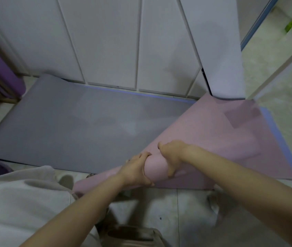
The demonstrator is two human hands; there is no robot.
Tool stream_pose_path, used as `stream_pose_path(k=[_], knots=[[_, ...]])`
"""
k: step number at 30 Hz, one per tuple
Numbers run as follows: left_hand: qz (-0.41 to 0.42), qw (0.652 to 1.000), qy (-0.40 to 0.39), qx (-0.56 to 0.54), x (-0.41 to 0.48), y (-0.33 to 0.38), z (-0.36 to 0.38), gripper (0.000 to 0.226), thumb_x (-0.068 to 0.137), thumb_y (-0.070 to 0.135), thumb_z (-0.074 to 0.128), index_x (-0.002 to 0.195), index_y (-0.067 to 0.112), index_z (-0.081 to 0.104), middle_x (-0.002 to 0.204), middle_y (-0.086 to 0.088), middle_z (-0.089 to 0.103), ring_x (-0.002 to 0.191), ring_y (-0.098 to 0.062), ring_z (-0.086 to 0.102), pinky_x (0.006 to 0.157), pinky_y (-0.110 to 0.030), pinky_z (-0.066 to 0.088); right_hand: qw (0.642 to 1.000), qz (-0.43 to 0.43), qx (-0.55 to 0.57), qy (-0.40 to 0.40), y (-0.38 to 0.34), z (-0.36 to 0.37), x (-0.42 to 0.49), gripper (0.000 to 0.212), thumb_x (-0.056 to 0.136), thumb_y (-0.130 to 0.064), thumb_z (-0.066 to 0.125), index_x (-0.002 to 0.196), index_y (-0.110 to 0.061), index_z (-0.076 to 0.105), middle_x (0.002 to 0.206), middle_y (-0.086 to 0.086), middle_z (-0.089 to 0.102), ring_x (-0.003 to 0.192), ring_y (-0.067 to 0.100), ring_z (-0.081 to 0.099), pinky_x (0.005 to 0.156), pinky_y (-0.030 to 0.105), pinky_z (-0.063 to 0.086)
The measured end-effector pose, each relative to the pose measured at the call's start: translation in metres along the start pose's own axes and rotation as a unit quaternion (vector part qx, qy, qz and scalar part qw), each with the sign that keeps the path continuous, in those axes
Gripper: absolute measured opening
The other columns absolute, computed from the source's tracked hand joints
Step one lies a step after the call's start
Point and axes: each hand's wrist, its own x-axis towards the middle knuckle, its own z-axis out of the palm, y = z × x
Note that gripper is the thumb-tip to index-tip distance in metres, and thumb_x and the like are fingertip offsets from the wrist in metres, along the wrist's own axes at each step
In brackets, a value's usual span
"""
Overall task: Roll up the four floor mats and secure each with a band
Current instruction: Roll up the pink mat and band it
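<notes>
Head view: looks down on a pink mat (218,139), partly rolled, on a pale tiled floor (191,211); two bare forearms reach out to it.
Purple roll (2,68): far to the left of the pink mat and well apart from it, tilted, beside the white panelled doors (106,41).
Pale garment (17,202): on the near left of the pink mat, by the low end of its roll. Whether the two touch cannot be told.
Grey mat (81,125): spread flat, left of and beyond the pink mat, whose left edge lies over the grey mat's right end.
Left hand (136,171): on the pink mat's rolled part (155,165). The fingers curl over the top and the thumb hooks round the near side, gripping the roll.
Rolled part: a thick pink cylinder lying slantwise, its left end nearer the person. It passes under both palms, and a short stretch shows between the hands.
Right hand (173,154): on the same roll, just right of the left hand. The palm lies on top and the fingers wrap down the near side, clasping it.
Flat part: the unrolled stretch of the pink mat runs from the roll, directly beyond the right hand, away to the far right.
Blue mat (270,122): under the pink mat, with only a narrow strip showing along the pink mat's right edge.
</notes>
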Motion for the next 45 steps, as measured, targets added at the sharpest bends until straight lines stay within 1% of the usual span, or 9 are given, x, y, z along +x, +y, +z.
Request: stream_pose_path(k=[4, 11, 16, 21, 26, 31, 34, 39, 45], knots=[[-0.005, 0.997, 0.071, 0.033, -0.01, 0.002, 0.013, 0.095, 0.065, 0.045, 0.079, 0.143, 0.026, 0.027, 0.139, 0.001, 0.041, 0.128, -0.021, 0.039, 0.101, -0.03, 0.03, 0.998, 0.011, 0.038, -0.059, 0.006, -0.007, 0.007, 0.092, 0.058, -0.046, 0.083, 0.128, -0.006, 0.04, 0.118, 0.01, 0.06, 0.1, 0.029, 0.06, 0.081, 0.031, 0.05], [0.018, 0.998, -0.028, 0.047, 0.005, 0.01, -0.003, 0.077, 0.069, 0.033, 0.079, 0.133, 0.02, 0.038, 0.126, -0.009, 0.055, 0.113, -0.029, 0.053, 0.084, -0.028, 0.041, 0.991, 0.014, 0.075, -0.107, 0.013, -0.003, 0.0, 0.084, 0.065, -0.046, 0.078, 0.132, -0.016, 0.038, 0.126, 0.005, 0.055, 0.105, 0.027, 0.056, 0.082, 0.03, 0.046], [0.024, 0.993, -0.11, 0.022, 0.02, 0.014, -0.015, 0.091, 0.066, 0.036, 0.083, 0.141, 0.02, 0.033, 0.135, -0.008, 0.051, 0.12, -0.026, 0.05, 0.098, -0.033, 0.042, 0.995, -0.005, -0.099, 0.023, 0.0, 0.01, -0.017, 0.08, 0.068, -0.034, 0.08, 0.129, -0.008, 0.036, 0.126, 0.012, 0.05, 0.111, 0.028, 0.054, 0.088, 0.035, 0.042], [0.032, 0.987, -0.157, -0.013, 0.036, 0.013, -0.021, 0.098, 0.061, 0.036, 0.087, 0.14, 0.019, 0.032, 0.137, -0.002, 0.049, 0.123, -0.021, 0.048, 0.105, -0.033, 0.038, 0.975, -0.009, -0.179, 0.13, -0.011, 0.024, -0.024, 0.05, 0.087, -0.012, 0.058, 0.129, -0.004, 0.034, 0.125, 0.016, 0.047, 0.112, 0.031, 0.05, 0.089, 0.037, 0.037], [0.028, 0.994, -0.085, -0.066, 0.024, 0.011, -0.007, 0.094, 0.06, 0.034, 0.086, 0.138, 0.021, 0.035, 0.134, -0.003, 0.051, 0.12, -0.023, 0.051, 0.099, -0.035, 0.042, 0.985, -0.006, -0.117, 0.123, 0.003, 0.025, -0.012, 0.067, 0.073, -0.026, 0.076, 0.123, -0.007, 0.035, 0.119, 0.013, 0.052, 0.105, 0.029, 0.057, 0.078, 0.036, 0.038], [0.053, 0.99, 0.027, 0.126, 0.011, 0.013, -0.001, 0.108, 0.066, 0.05, 0.078, 0.15, 0.026, 0.013, 0.14, -0.004, 0.038, 0.128, -0.025, 0.038, 0.103, -0.037, 0.029, 0.996, 0.008, -0.019, 0.088, 0.021, 0.016, -0.006, 0.081, 0.066, -0.043, 0.077, 0.125, -0.008, 0.035, 0.114, 0.011, 0.062, 0.101, 0.032, 0.061, 0.074, 0.032, 0.041], [0.035, 0.988, 0.04, 0.145, 0.007, 0.014, 0.007, 0.11, 0.069, 0.047, 0.075, 0.151, 0.027, 0.004, 0.138, -0.005, 0.037, 0.128, -0.025, 0.037, 0.104, -0.038, 0.028, 0.999, 0.025, 0.019, 0.035, 0.033, 0.008, -0.006, 0.088, 0.058, -0.044, 0.082, 0.126, -0.011, 0.037, 0.114, 0.011, 0.061, 0.099, 0.031, 0.059, 0.078, 0.033, 0.045], [0.072, 0.994, 0.015, 0.087, 0.013, 0.014, 0.005, 0.087, 0.071, 0.033, 0.072, 0.144, 0.025, 0.025, 0.135, -0.008, 0.046, 0.121, -0.03, 0.046, 0.099, -0.038, 0.039, 0.997, 0.031, 0.068, -0.035, 0.041, 0.003, -0.012, 0.081, 0.06, -0.045, 0.08, 0.125, -0.018, 0.04, 0.118, 0.005, 0.059, 0.09, 0.023, 0.053, 0.074, 0.027, 0.04], [0.085, 0.991, 0.008, 0.101, 0.026, 0.014, -0.008, 0.084, 0.072, 0.032, 0.072, 0.143, 0.023, 0.029, 0.132, -0.009, 0.05, 0.116, -0.032, 0.051, 0.093, -0.037, 0.042, 0.991, 0.04, -0.115, 0.051, 0.033, 0.018, -0.016, 0.086, 0.064, -0.037, 0.081, 0.131, -0.01, 0.033, 0.127, 0.012, 0.046, 0.114, 0.029, 0.05, 0.089, 0.038, 0.041]])
